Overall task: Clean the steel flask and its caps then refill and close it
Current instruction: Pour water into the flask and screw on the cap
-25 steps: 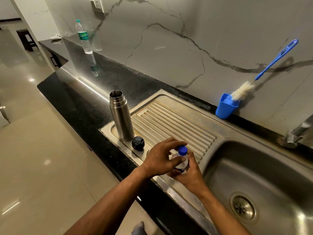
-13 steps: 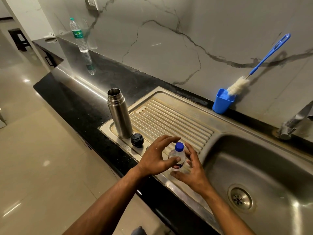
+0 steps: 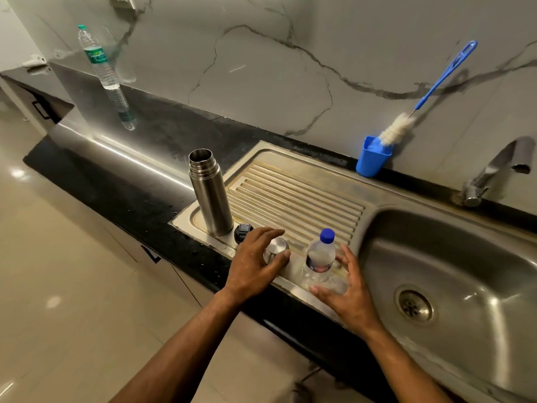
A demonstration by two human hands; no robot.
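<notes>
Steel flask (image 3: 209, 193) stood upright and uncapped at the left end of the sink's ribbed drainboard (image 3: 293, 196), its mouth open to the camera. Just beside its base lay a black inner cap (image 3: 243, 231), and next to that a steel outer cap (image 3: 276, 249) rested on the drainboard's front edge. The left hand (image 3: 255, 263) hung over this steel cap with fingers spread and loosely bent, thumb and fingertips close around it; whether they actually touched it could not be told. The right hand (image 3: 348, 292) was open, fingers splayed, just beside a small clear bottle with a blue cap (image 3: 319, 257) that stood upright on the drainboard, apart from the palm. Farther right lay the sink basin (image 3: 453, 274) with its drain, and a tap (image 3: 494, 170) behind it. A blue cup (image 3: 372, 158) against the marble wall held a bottle brush (image 3: 421, 100) with a blue handle. A tall plastic water bottle (image 3: 100, 59) stood well apart on the dark worktop (image 3: 139, 193).
</notes>
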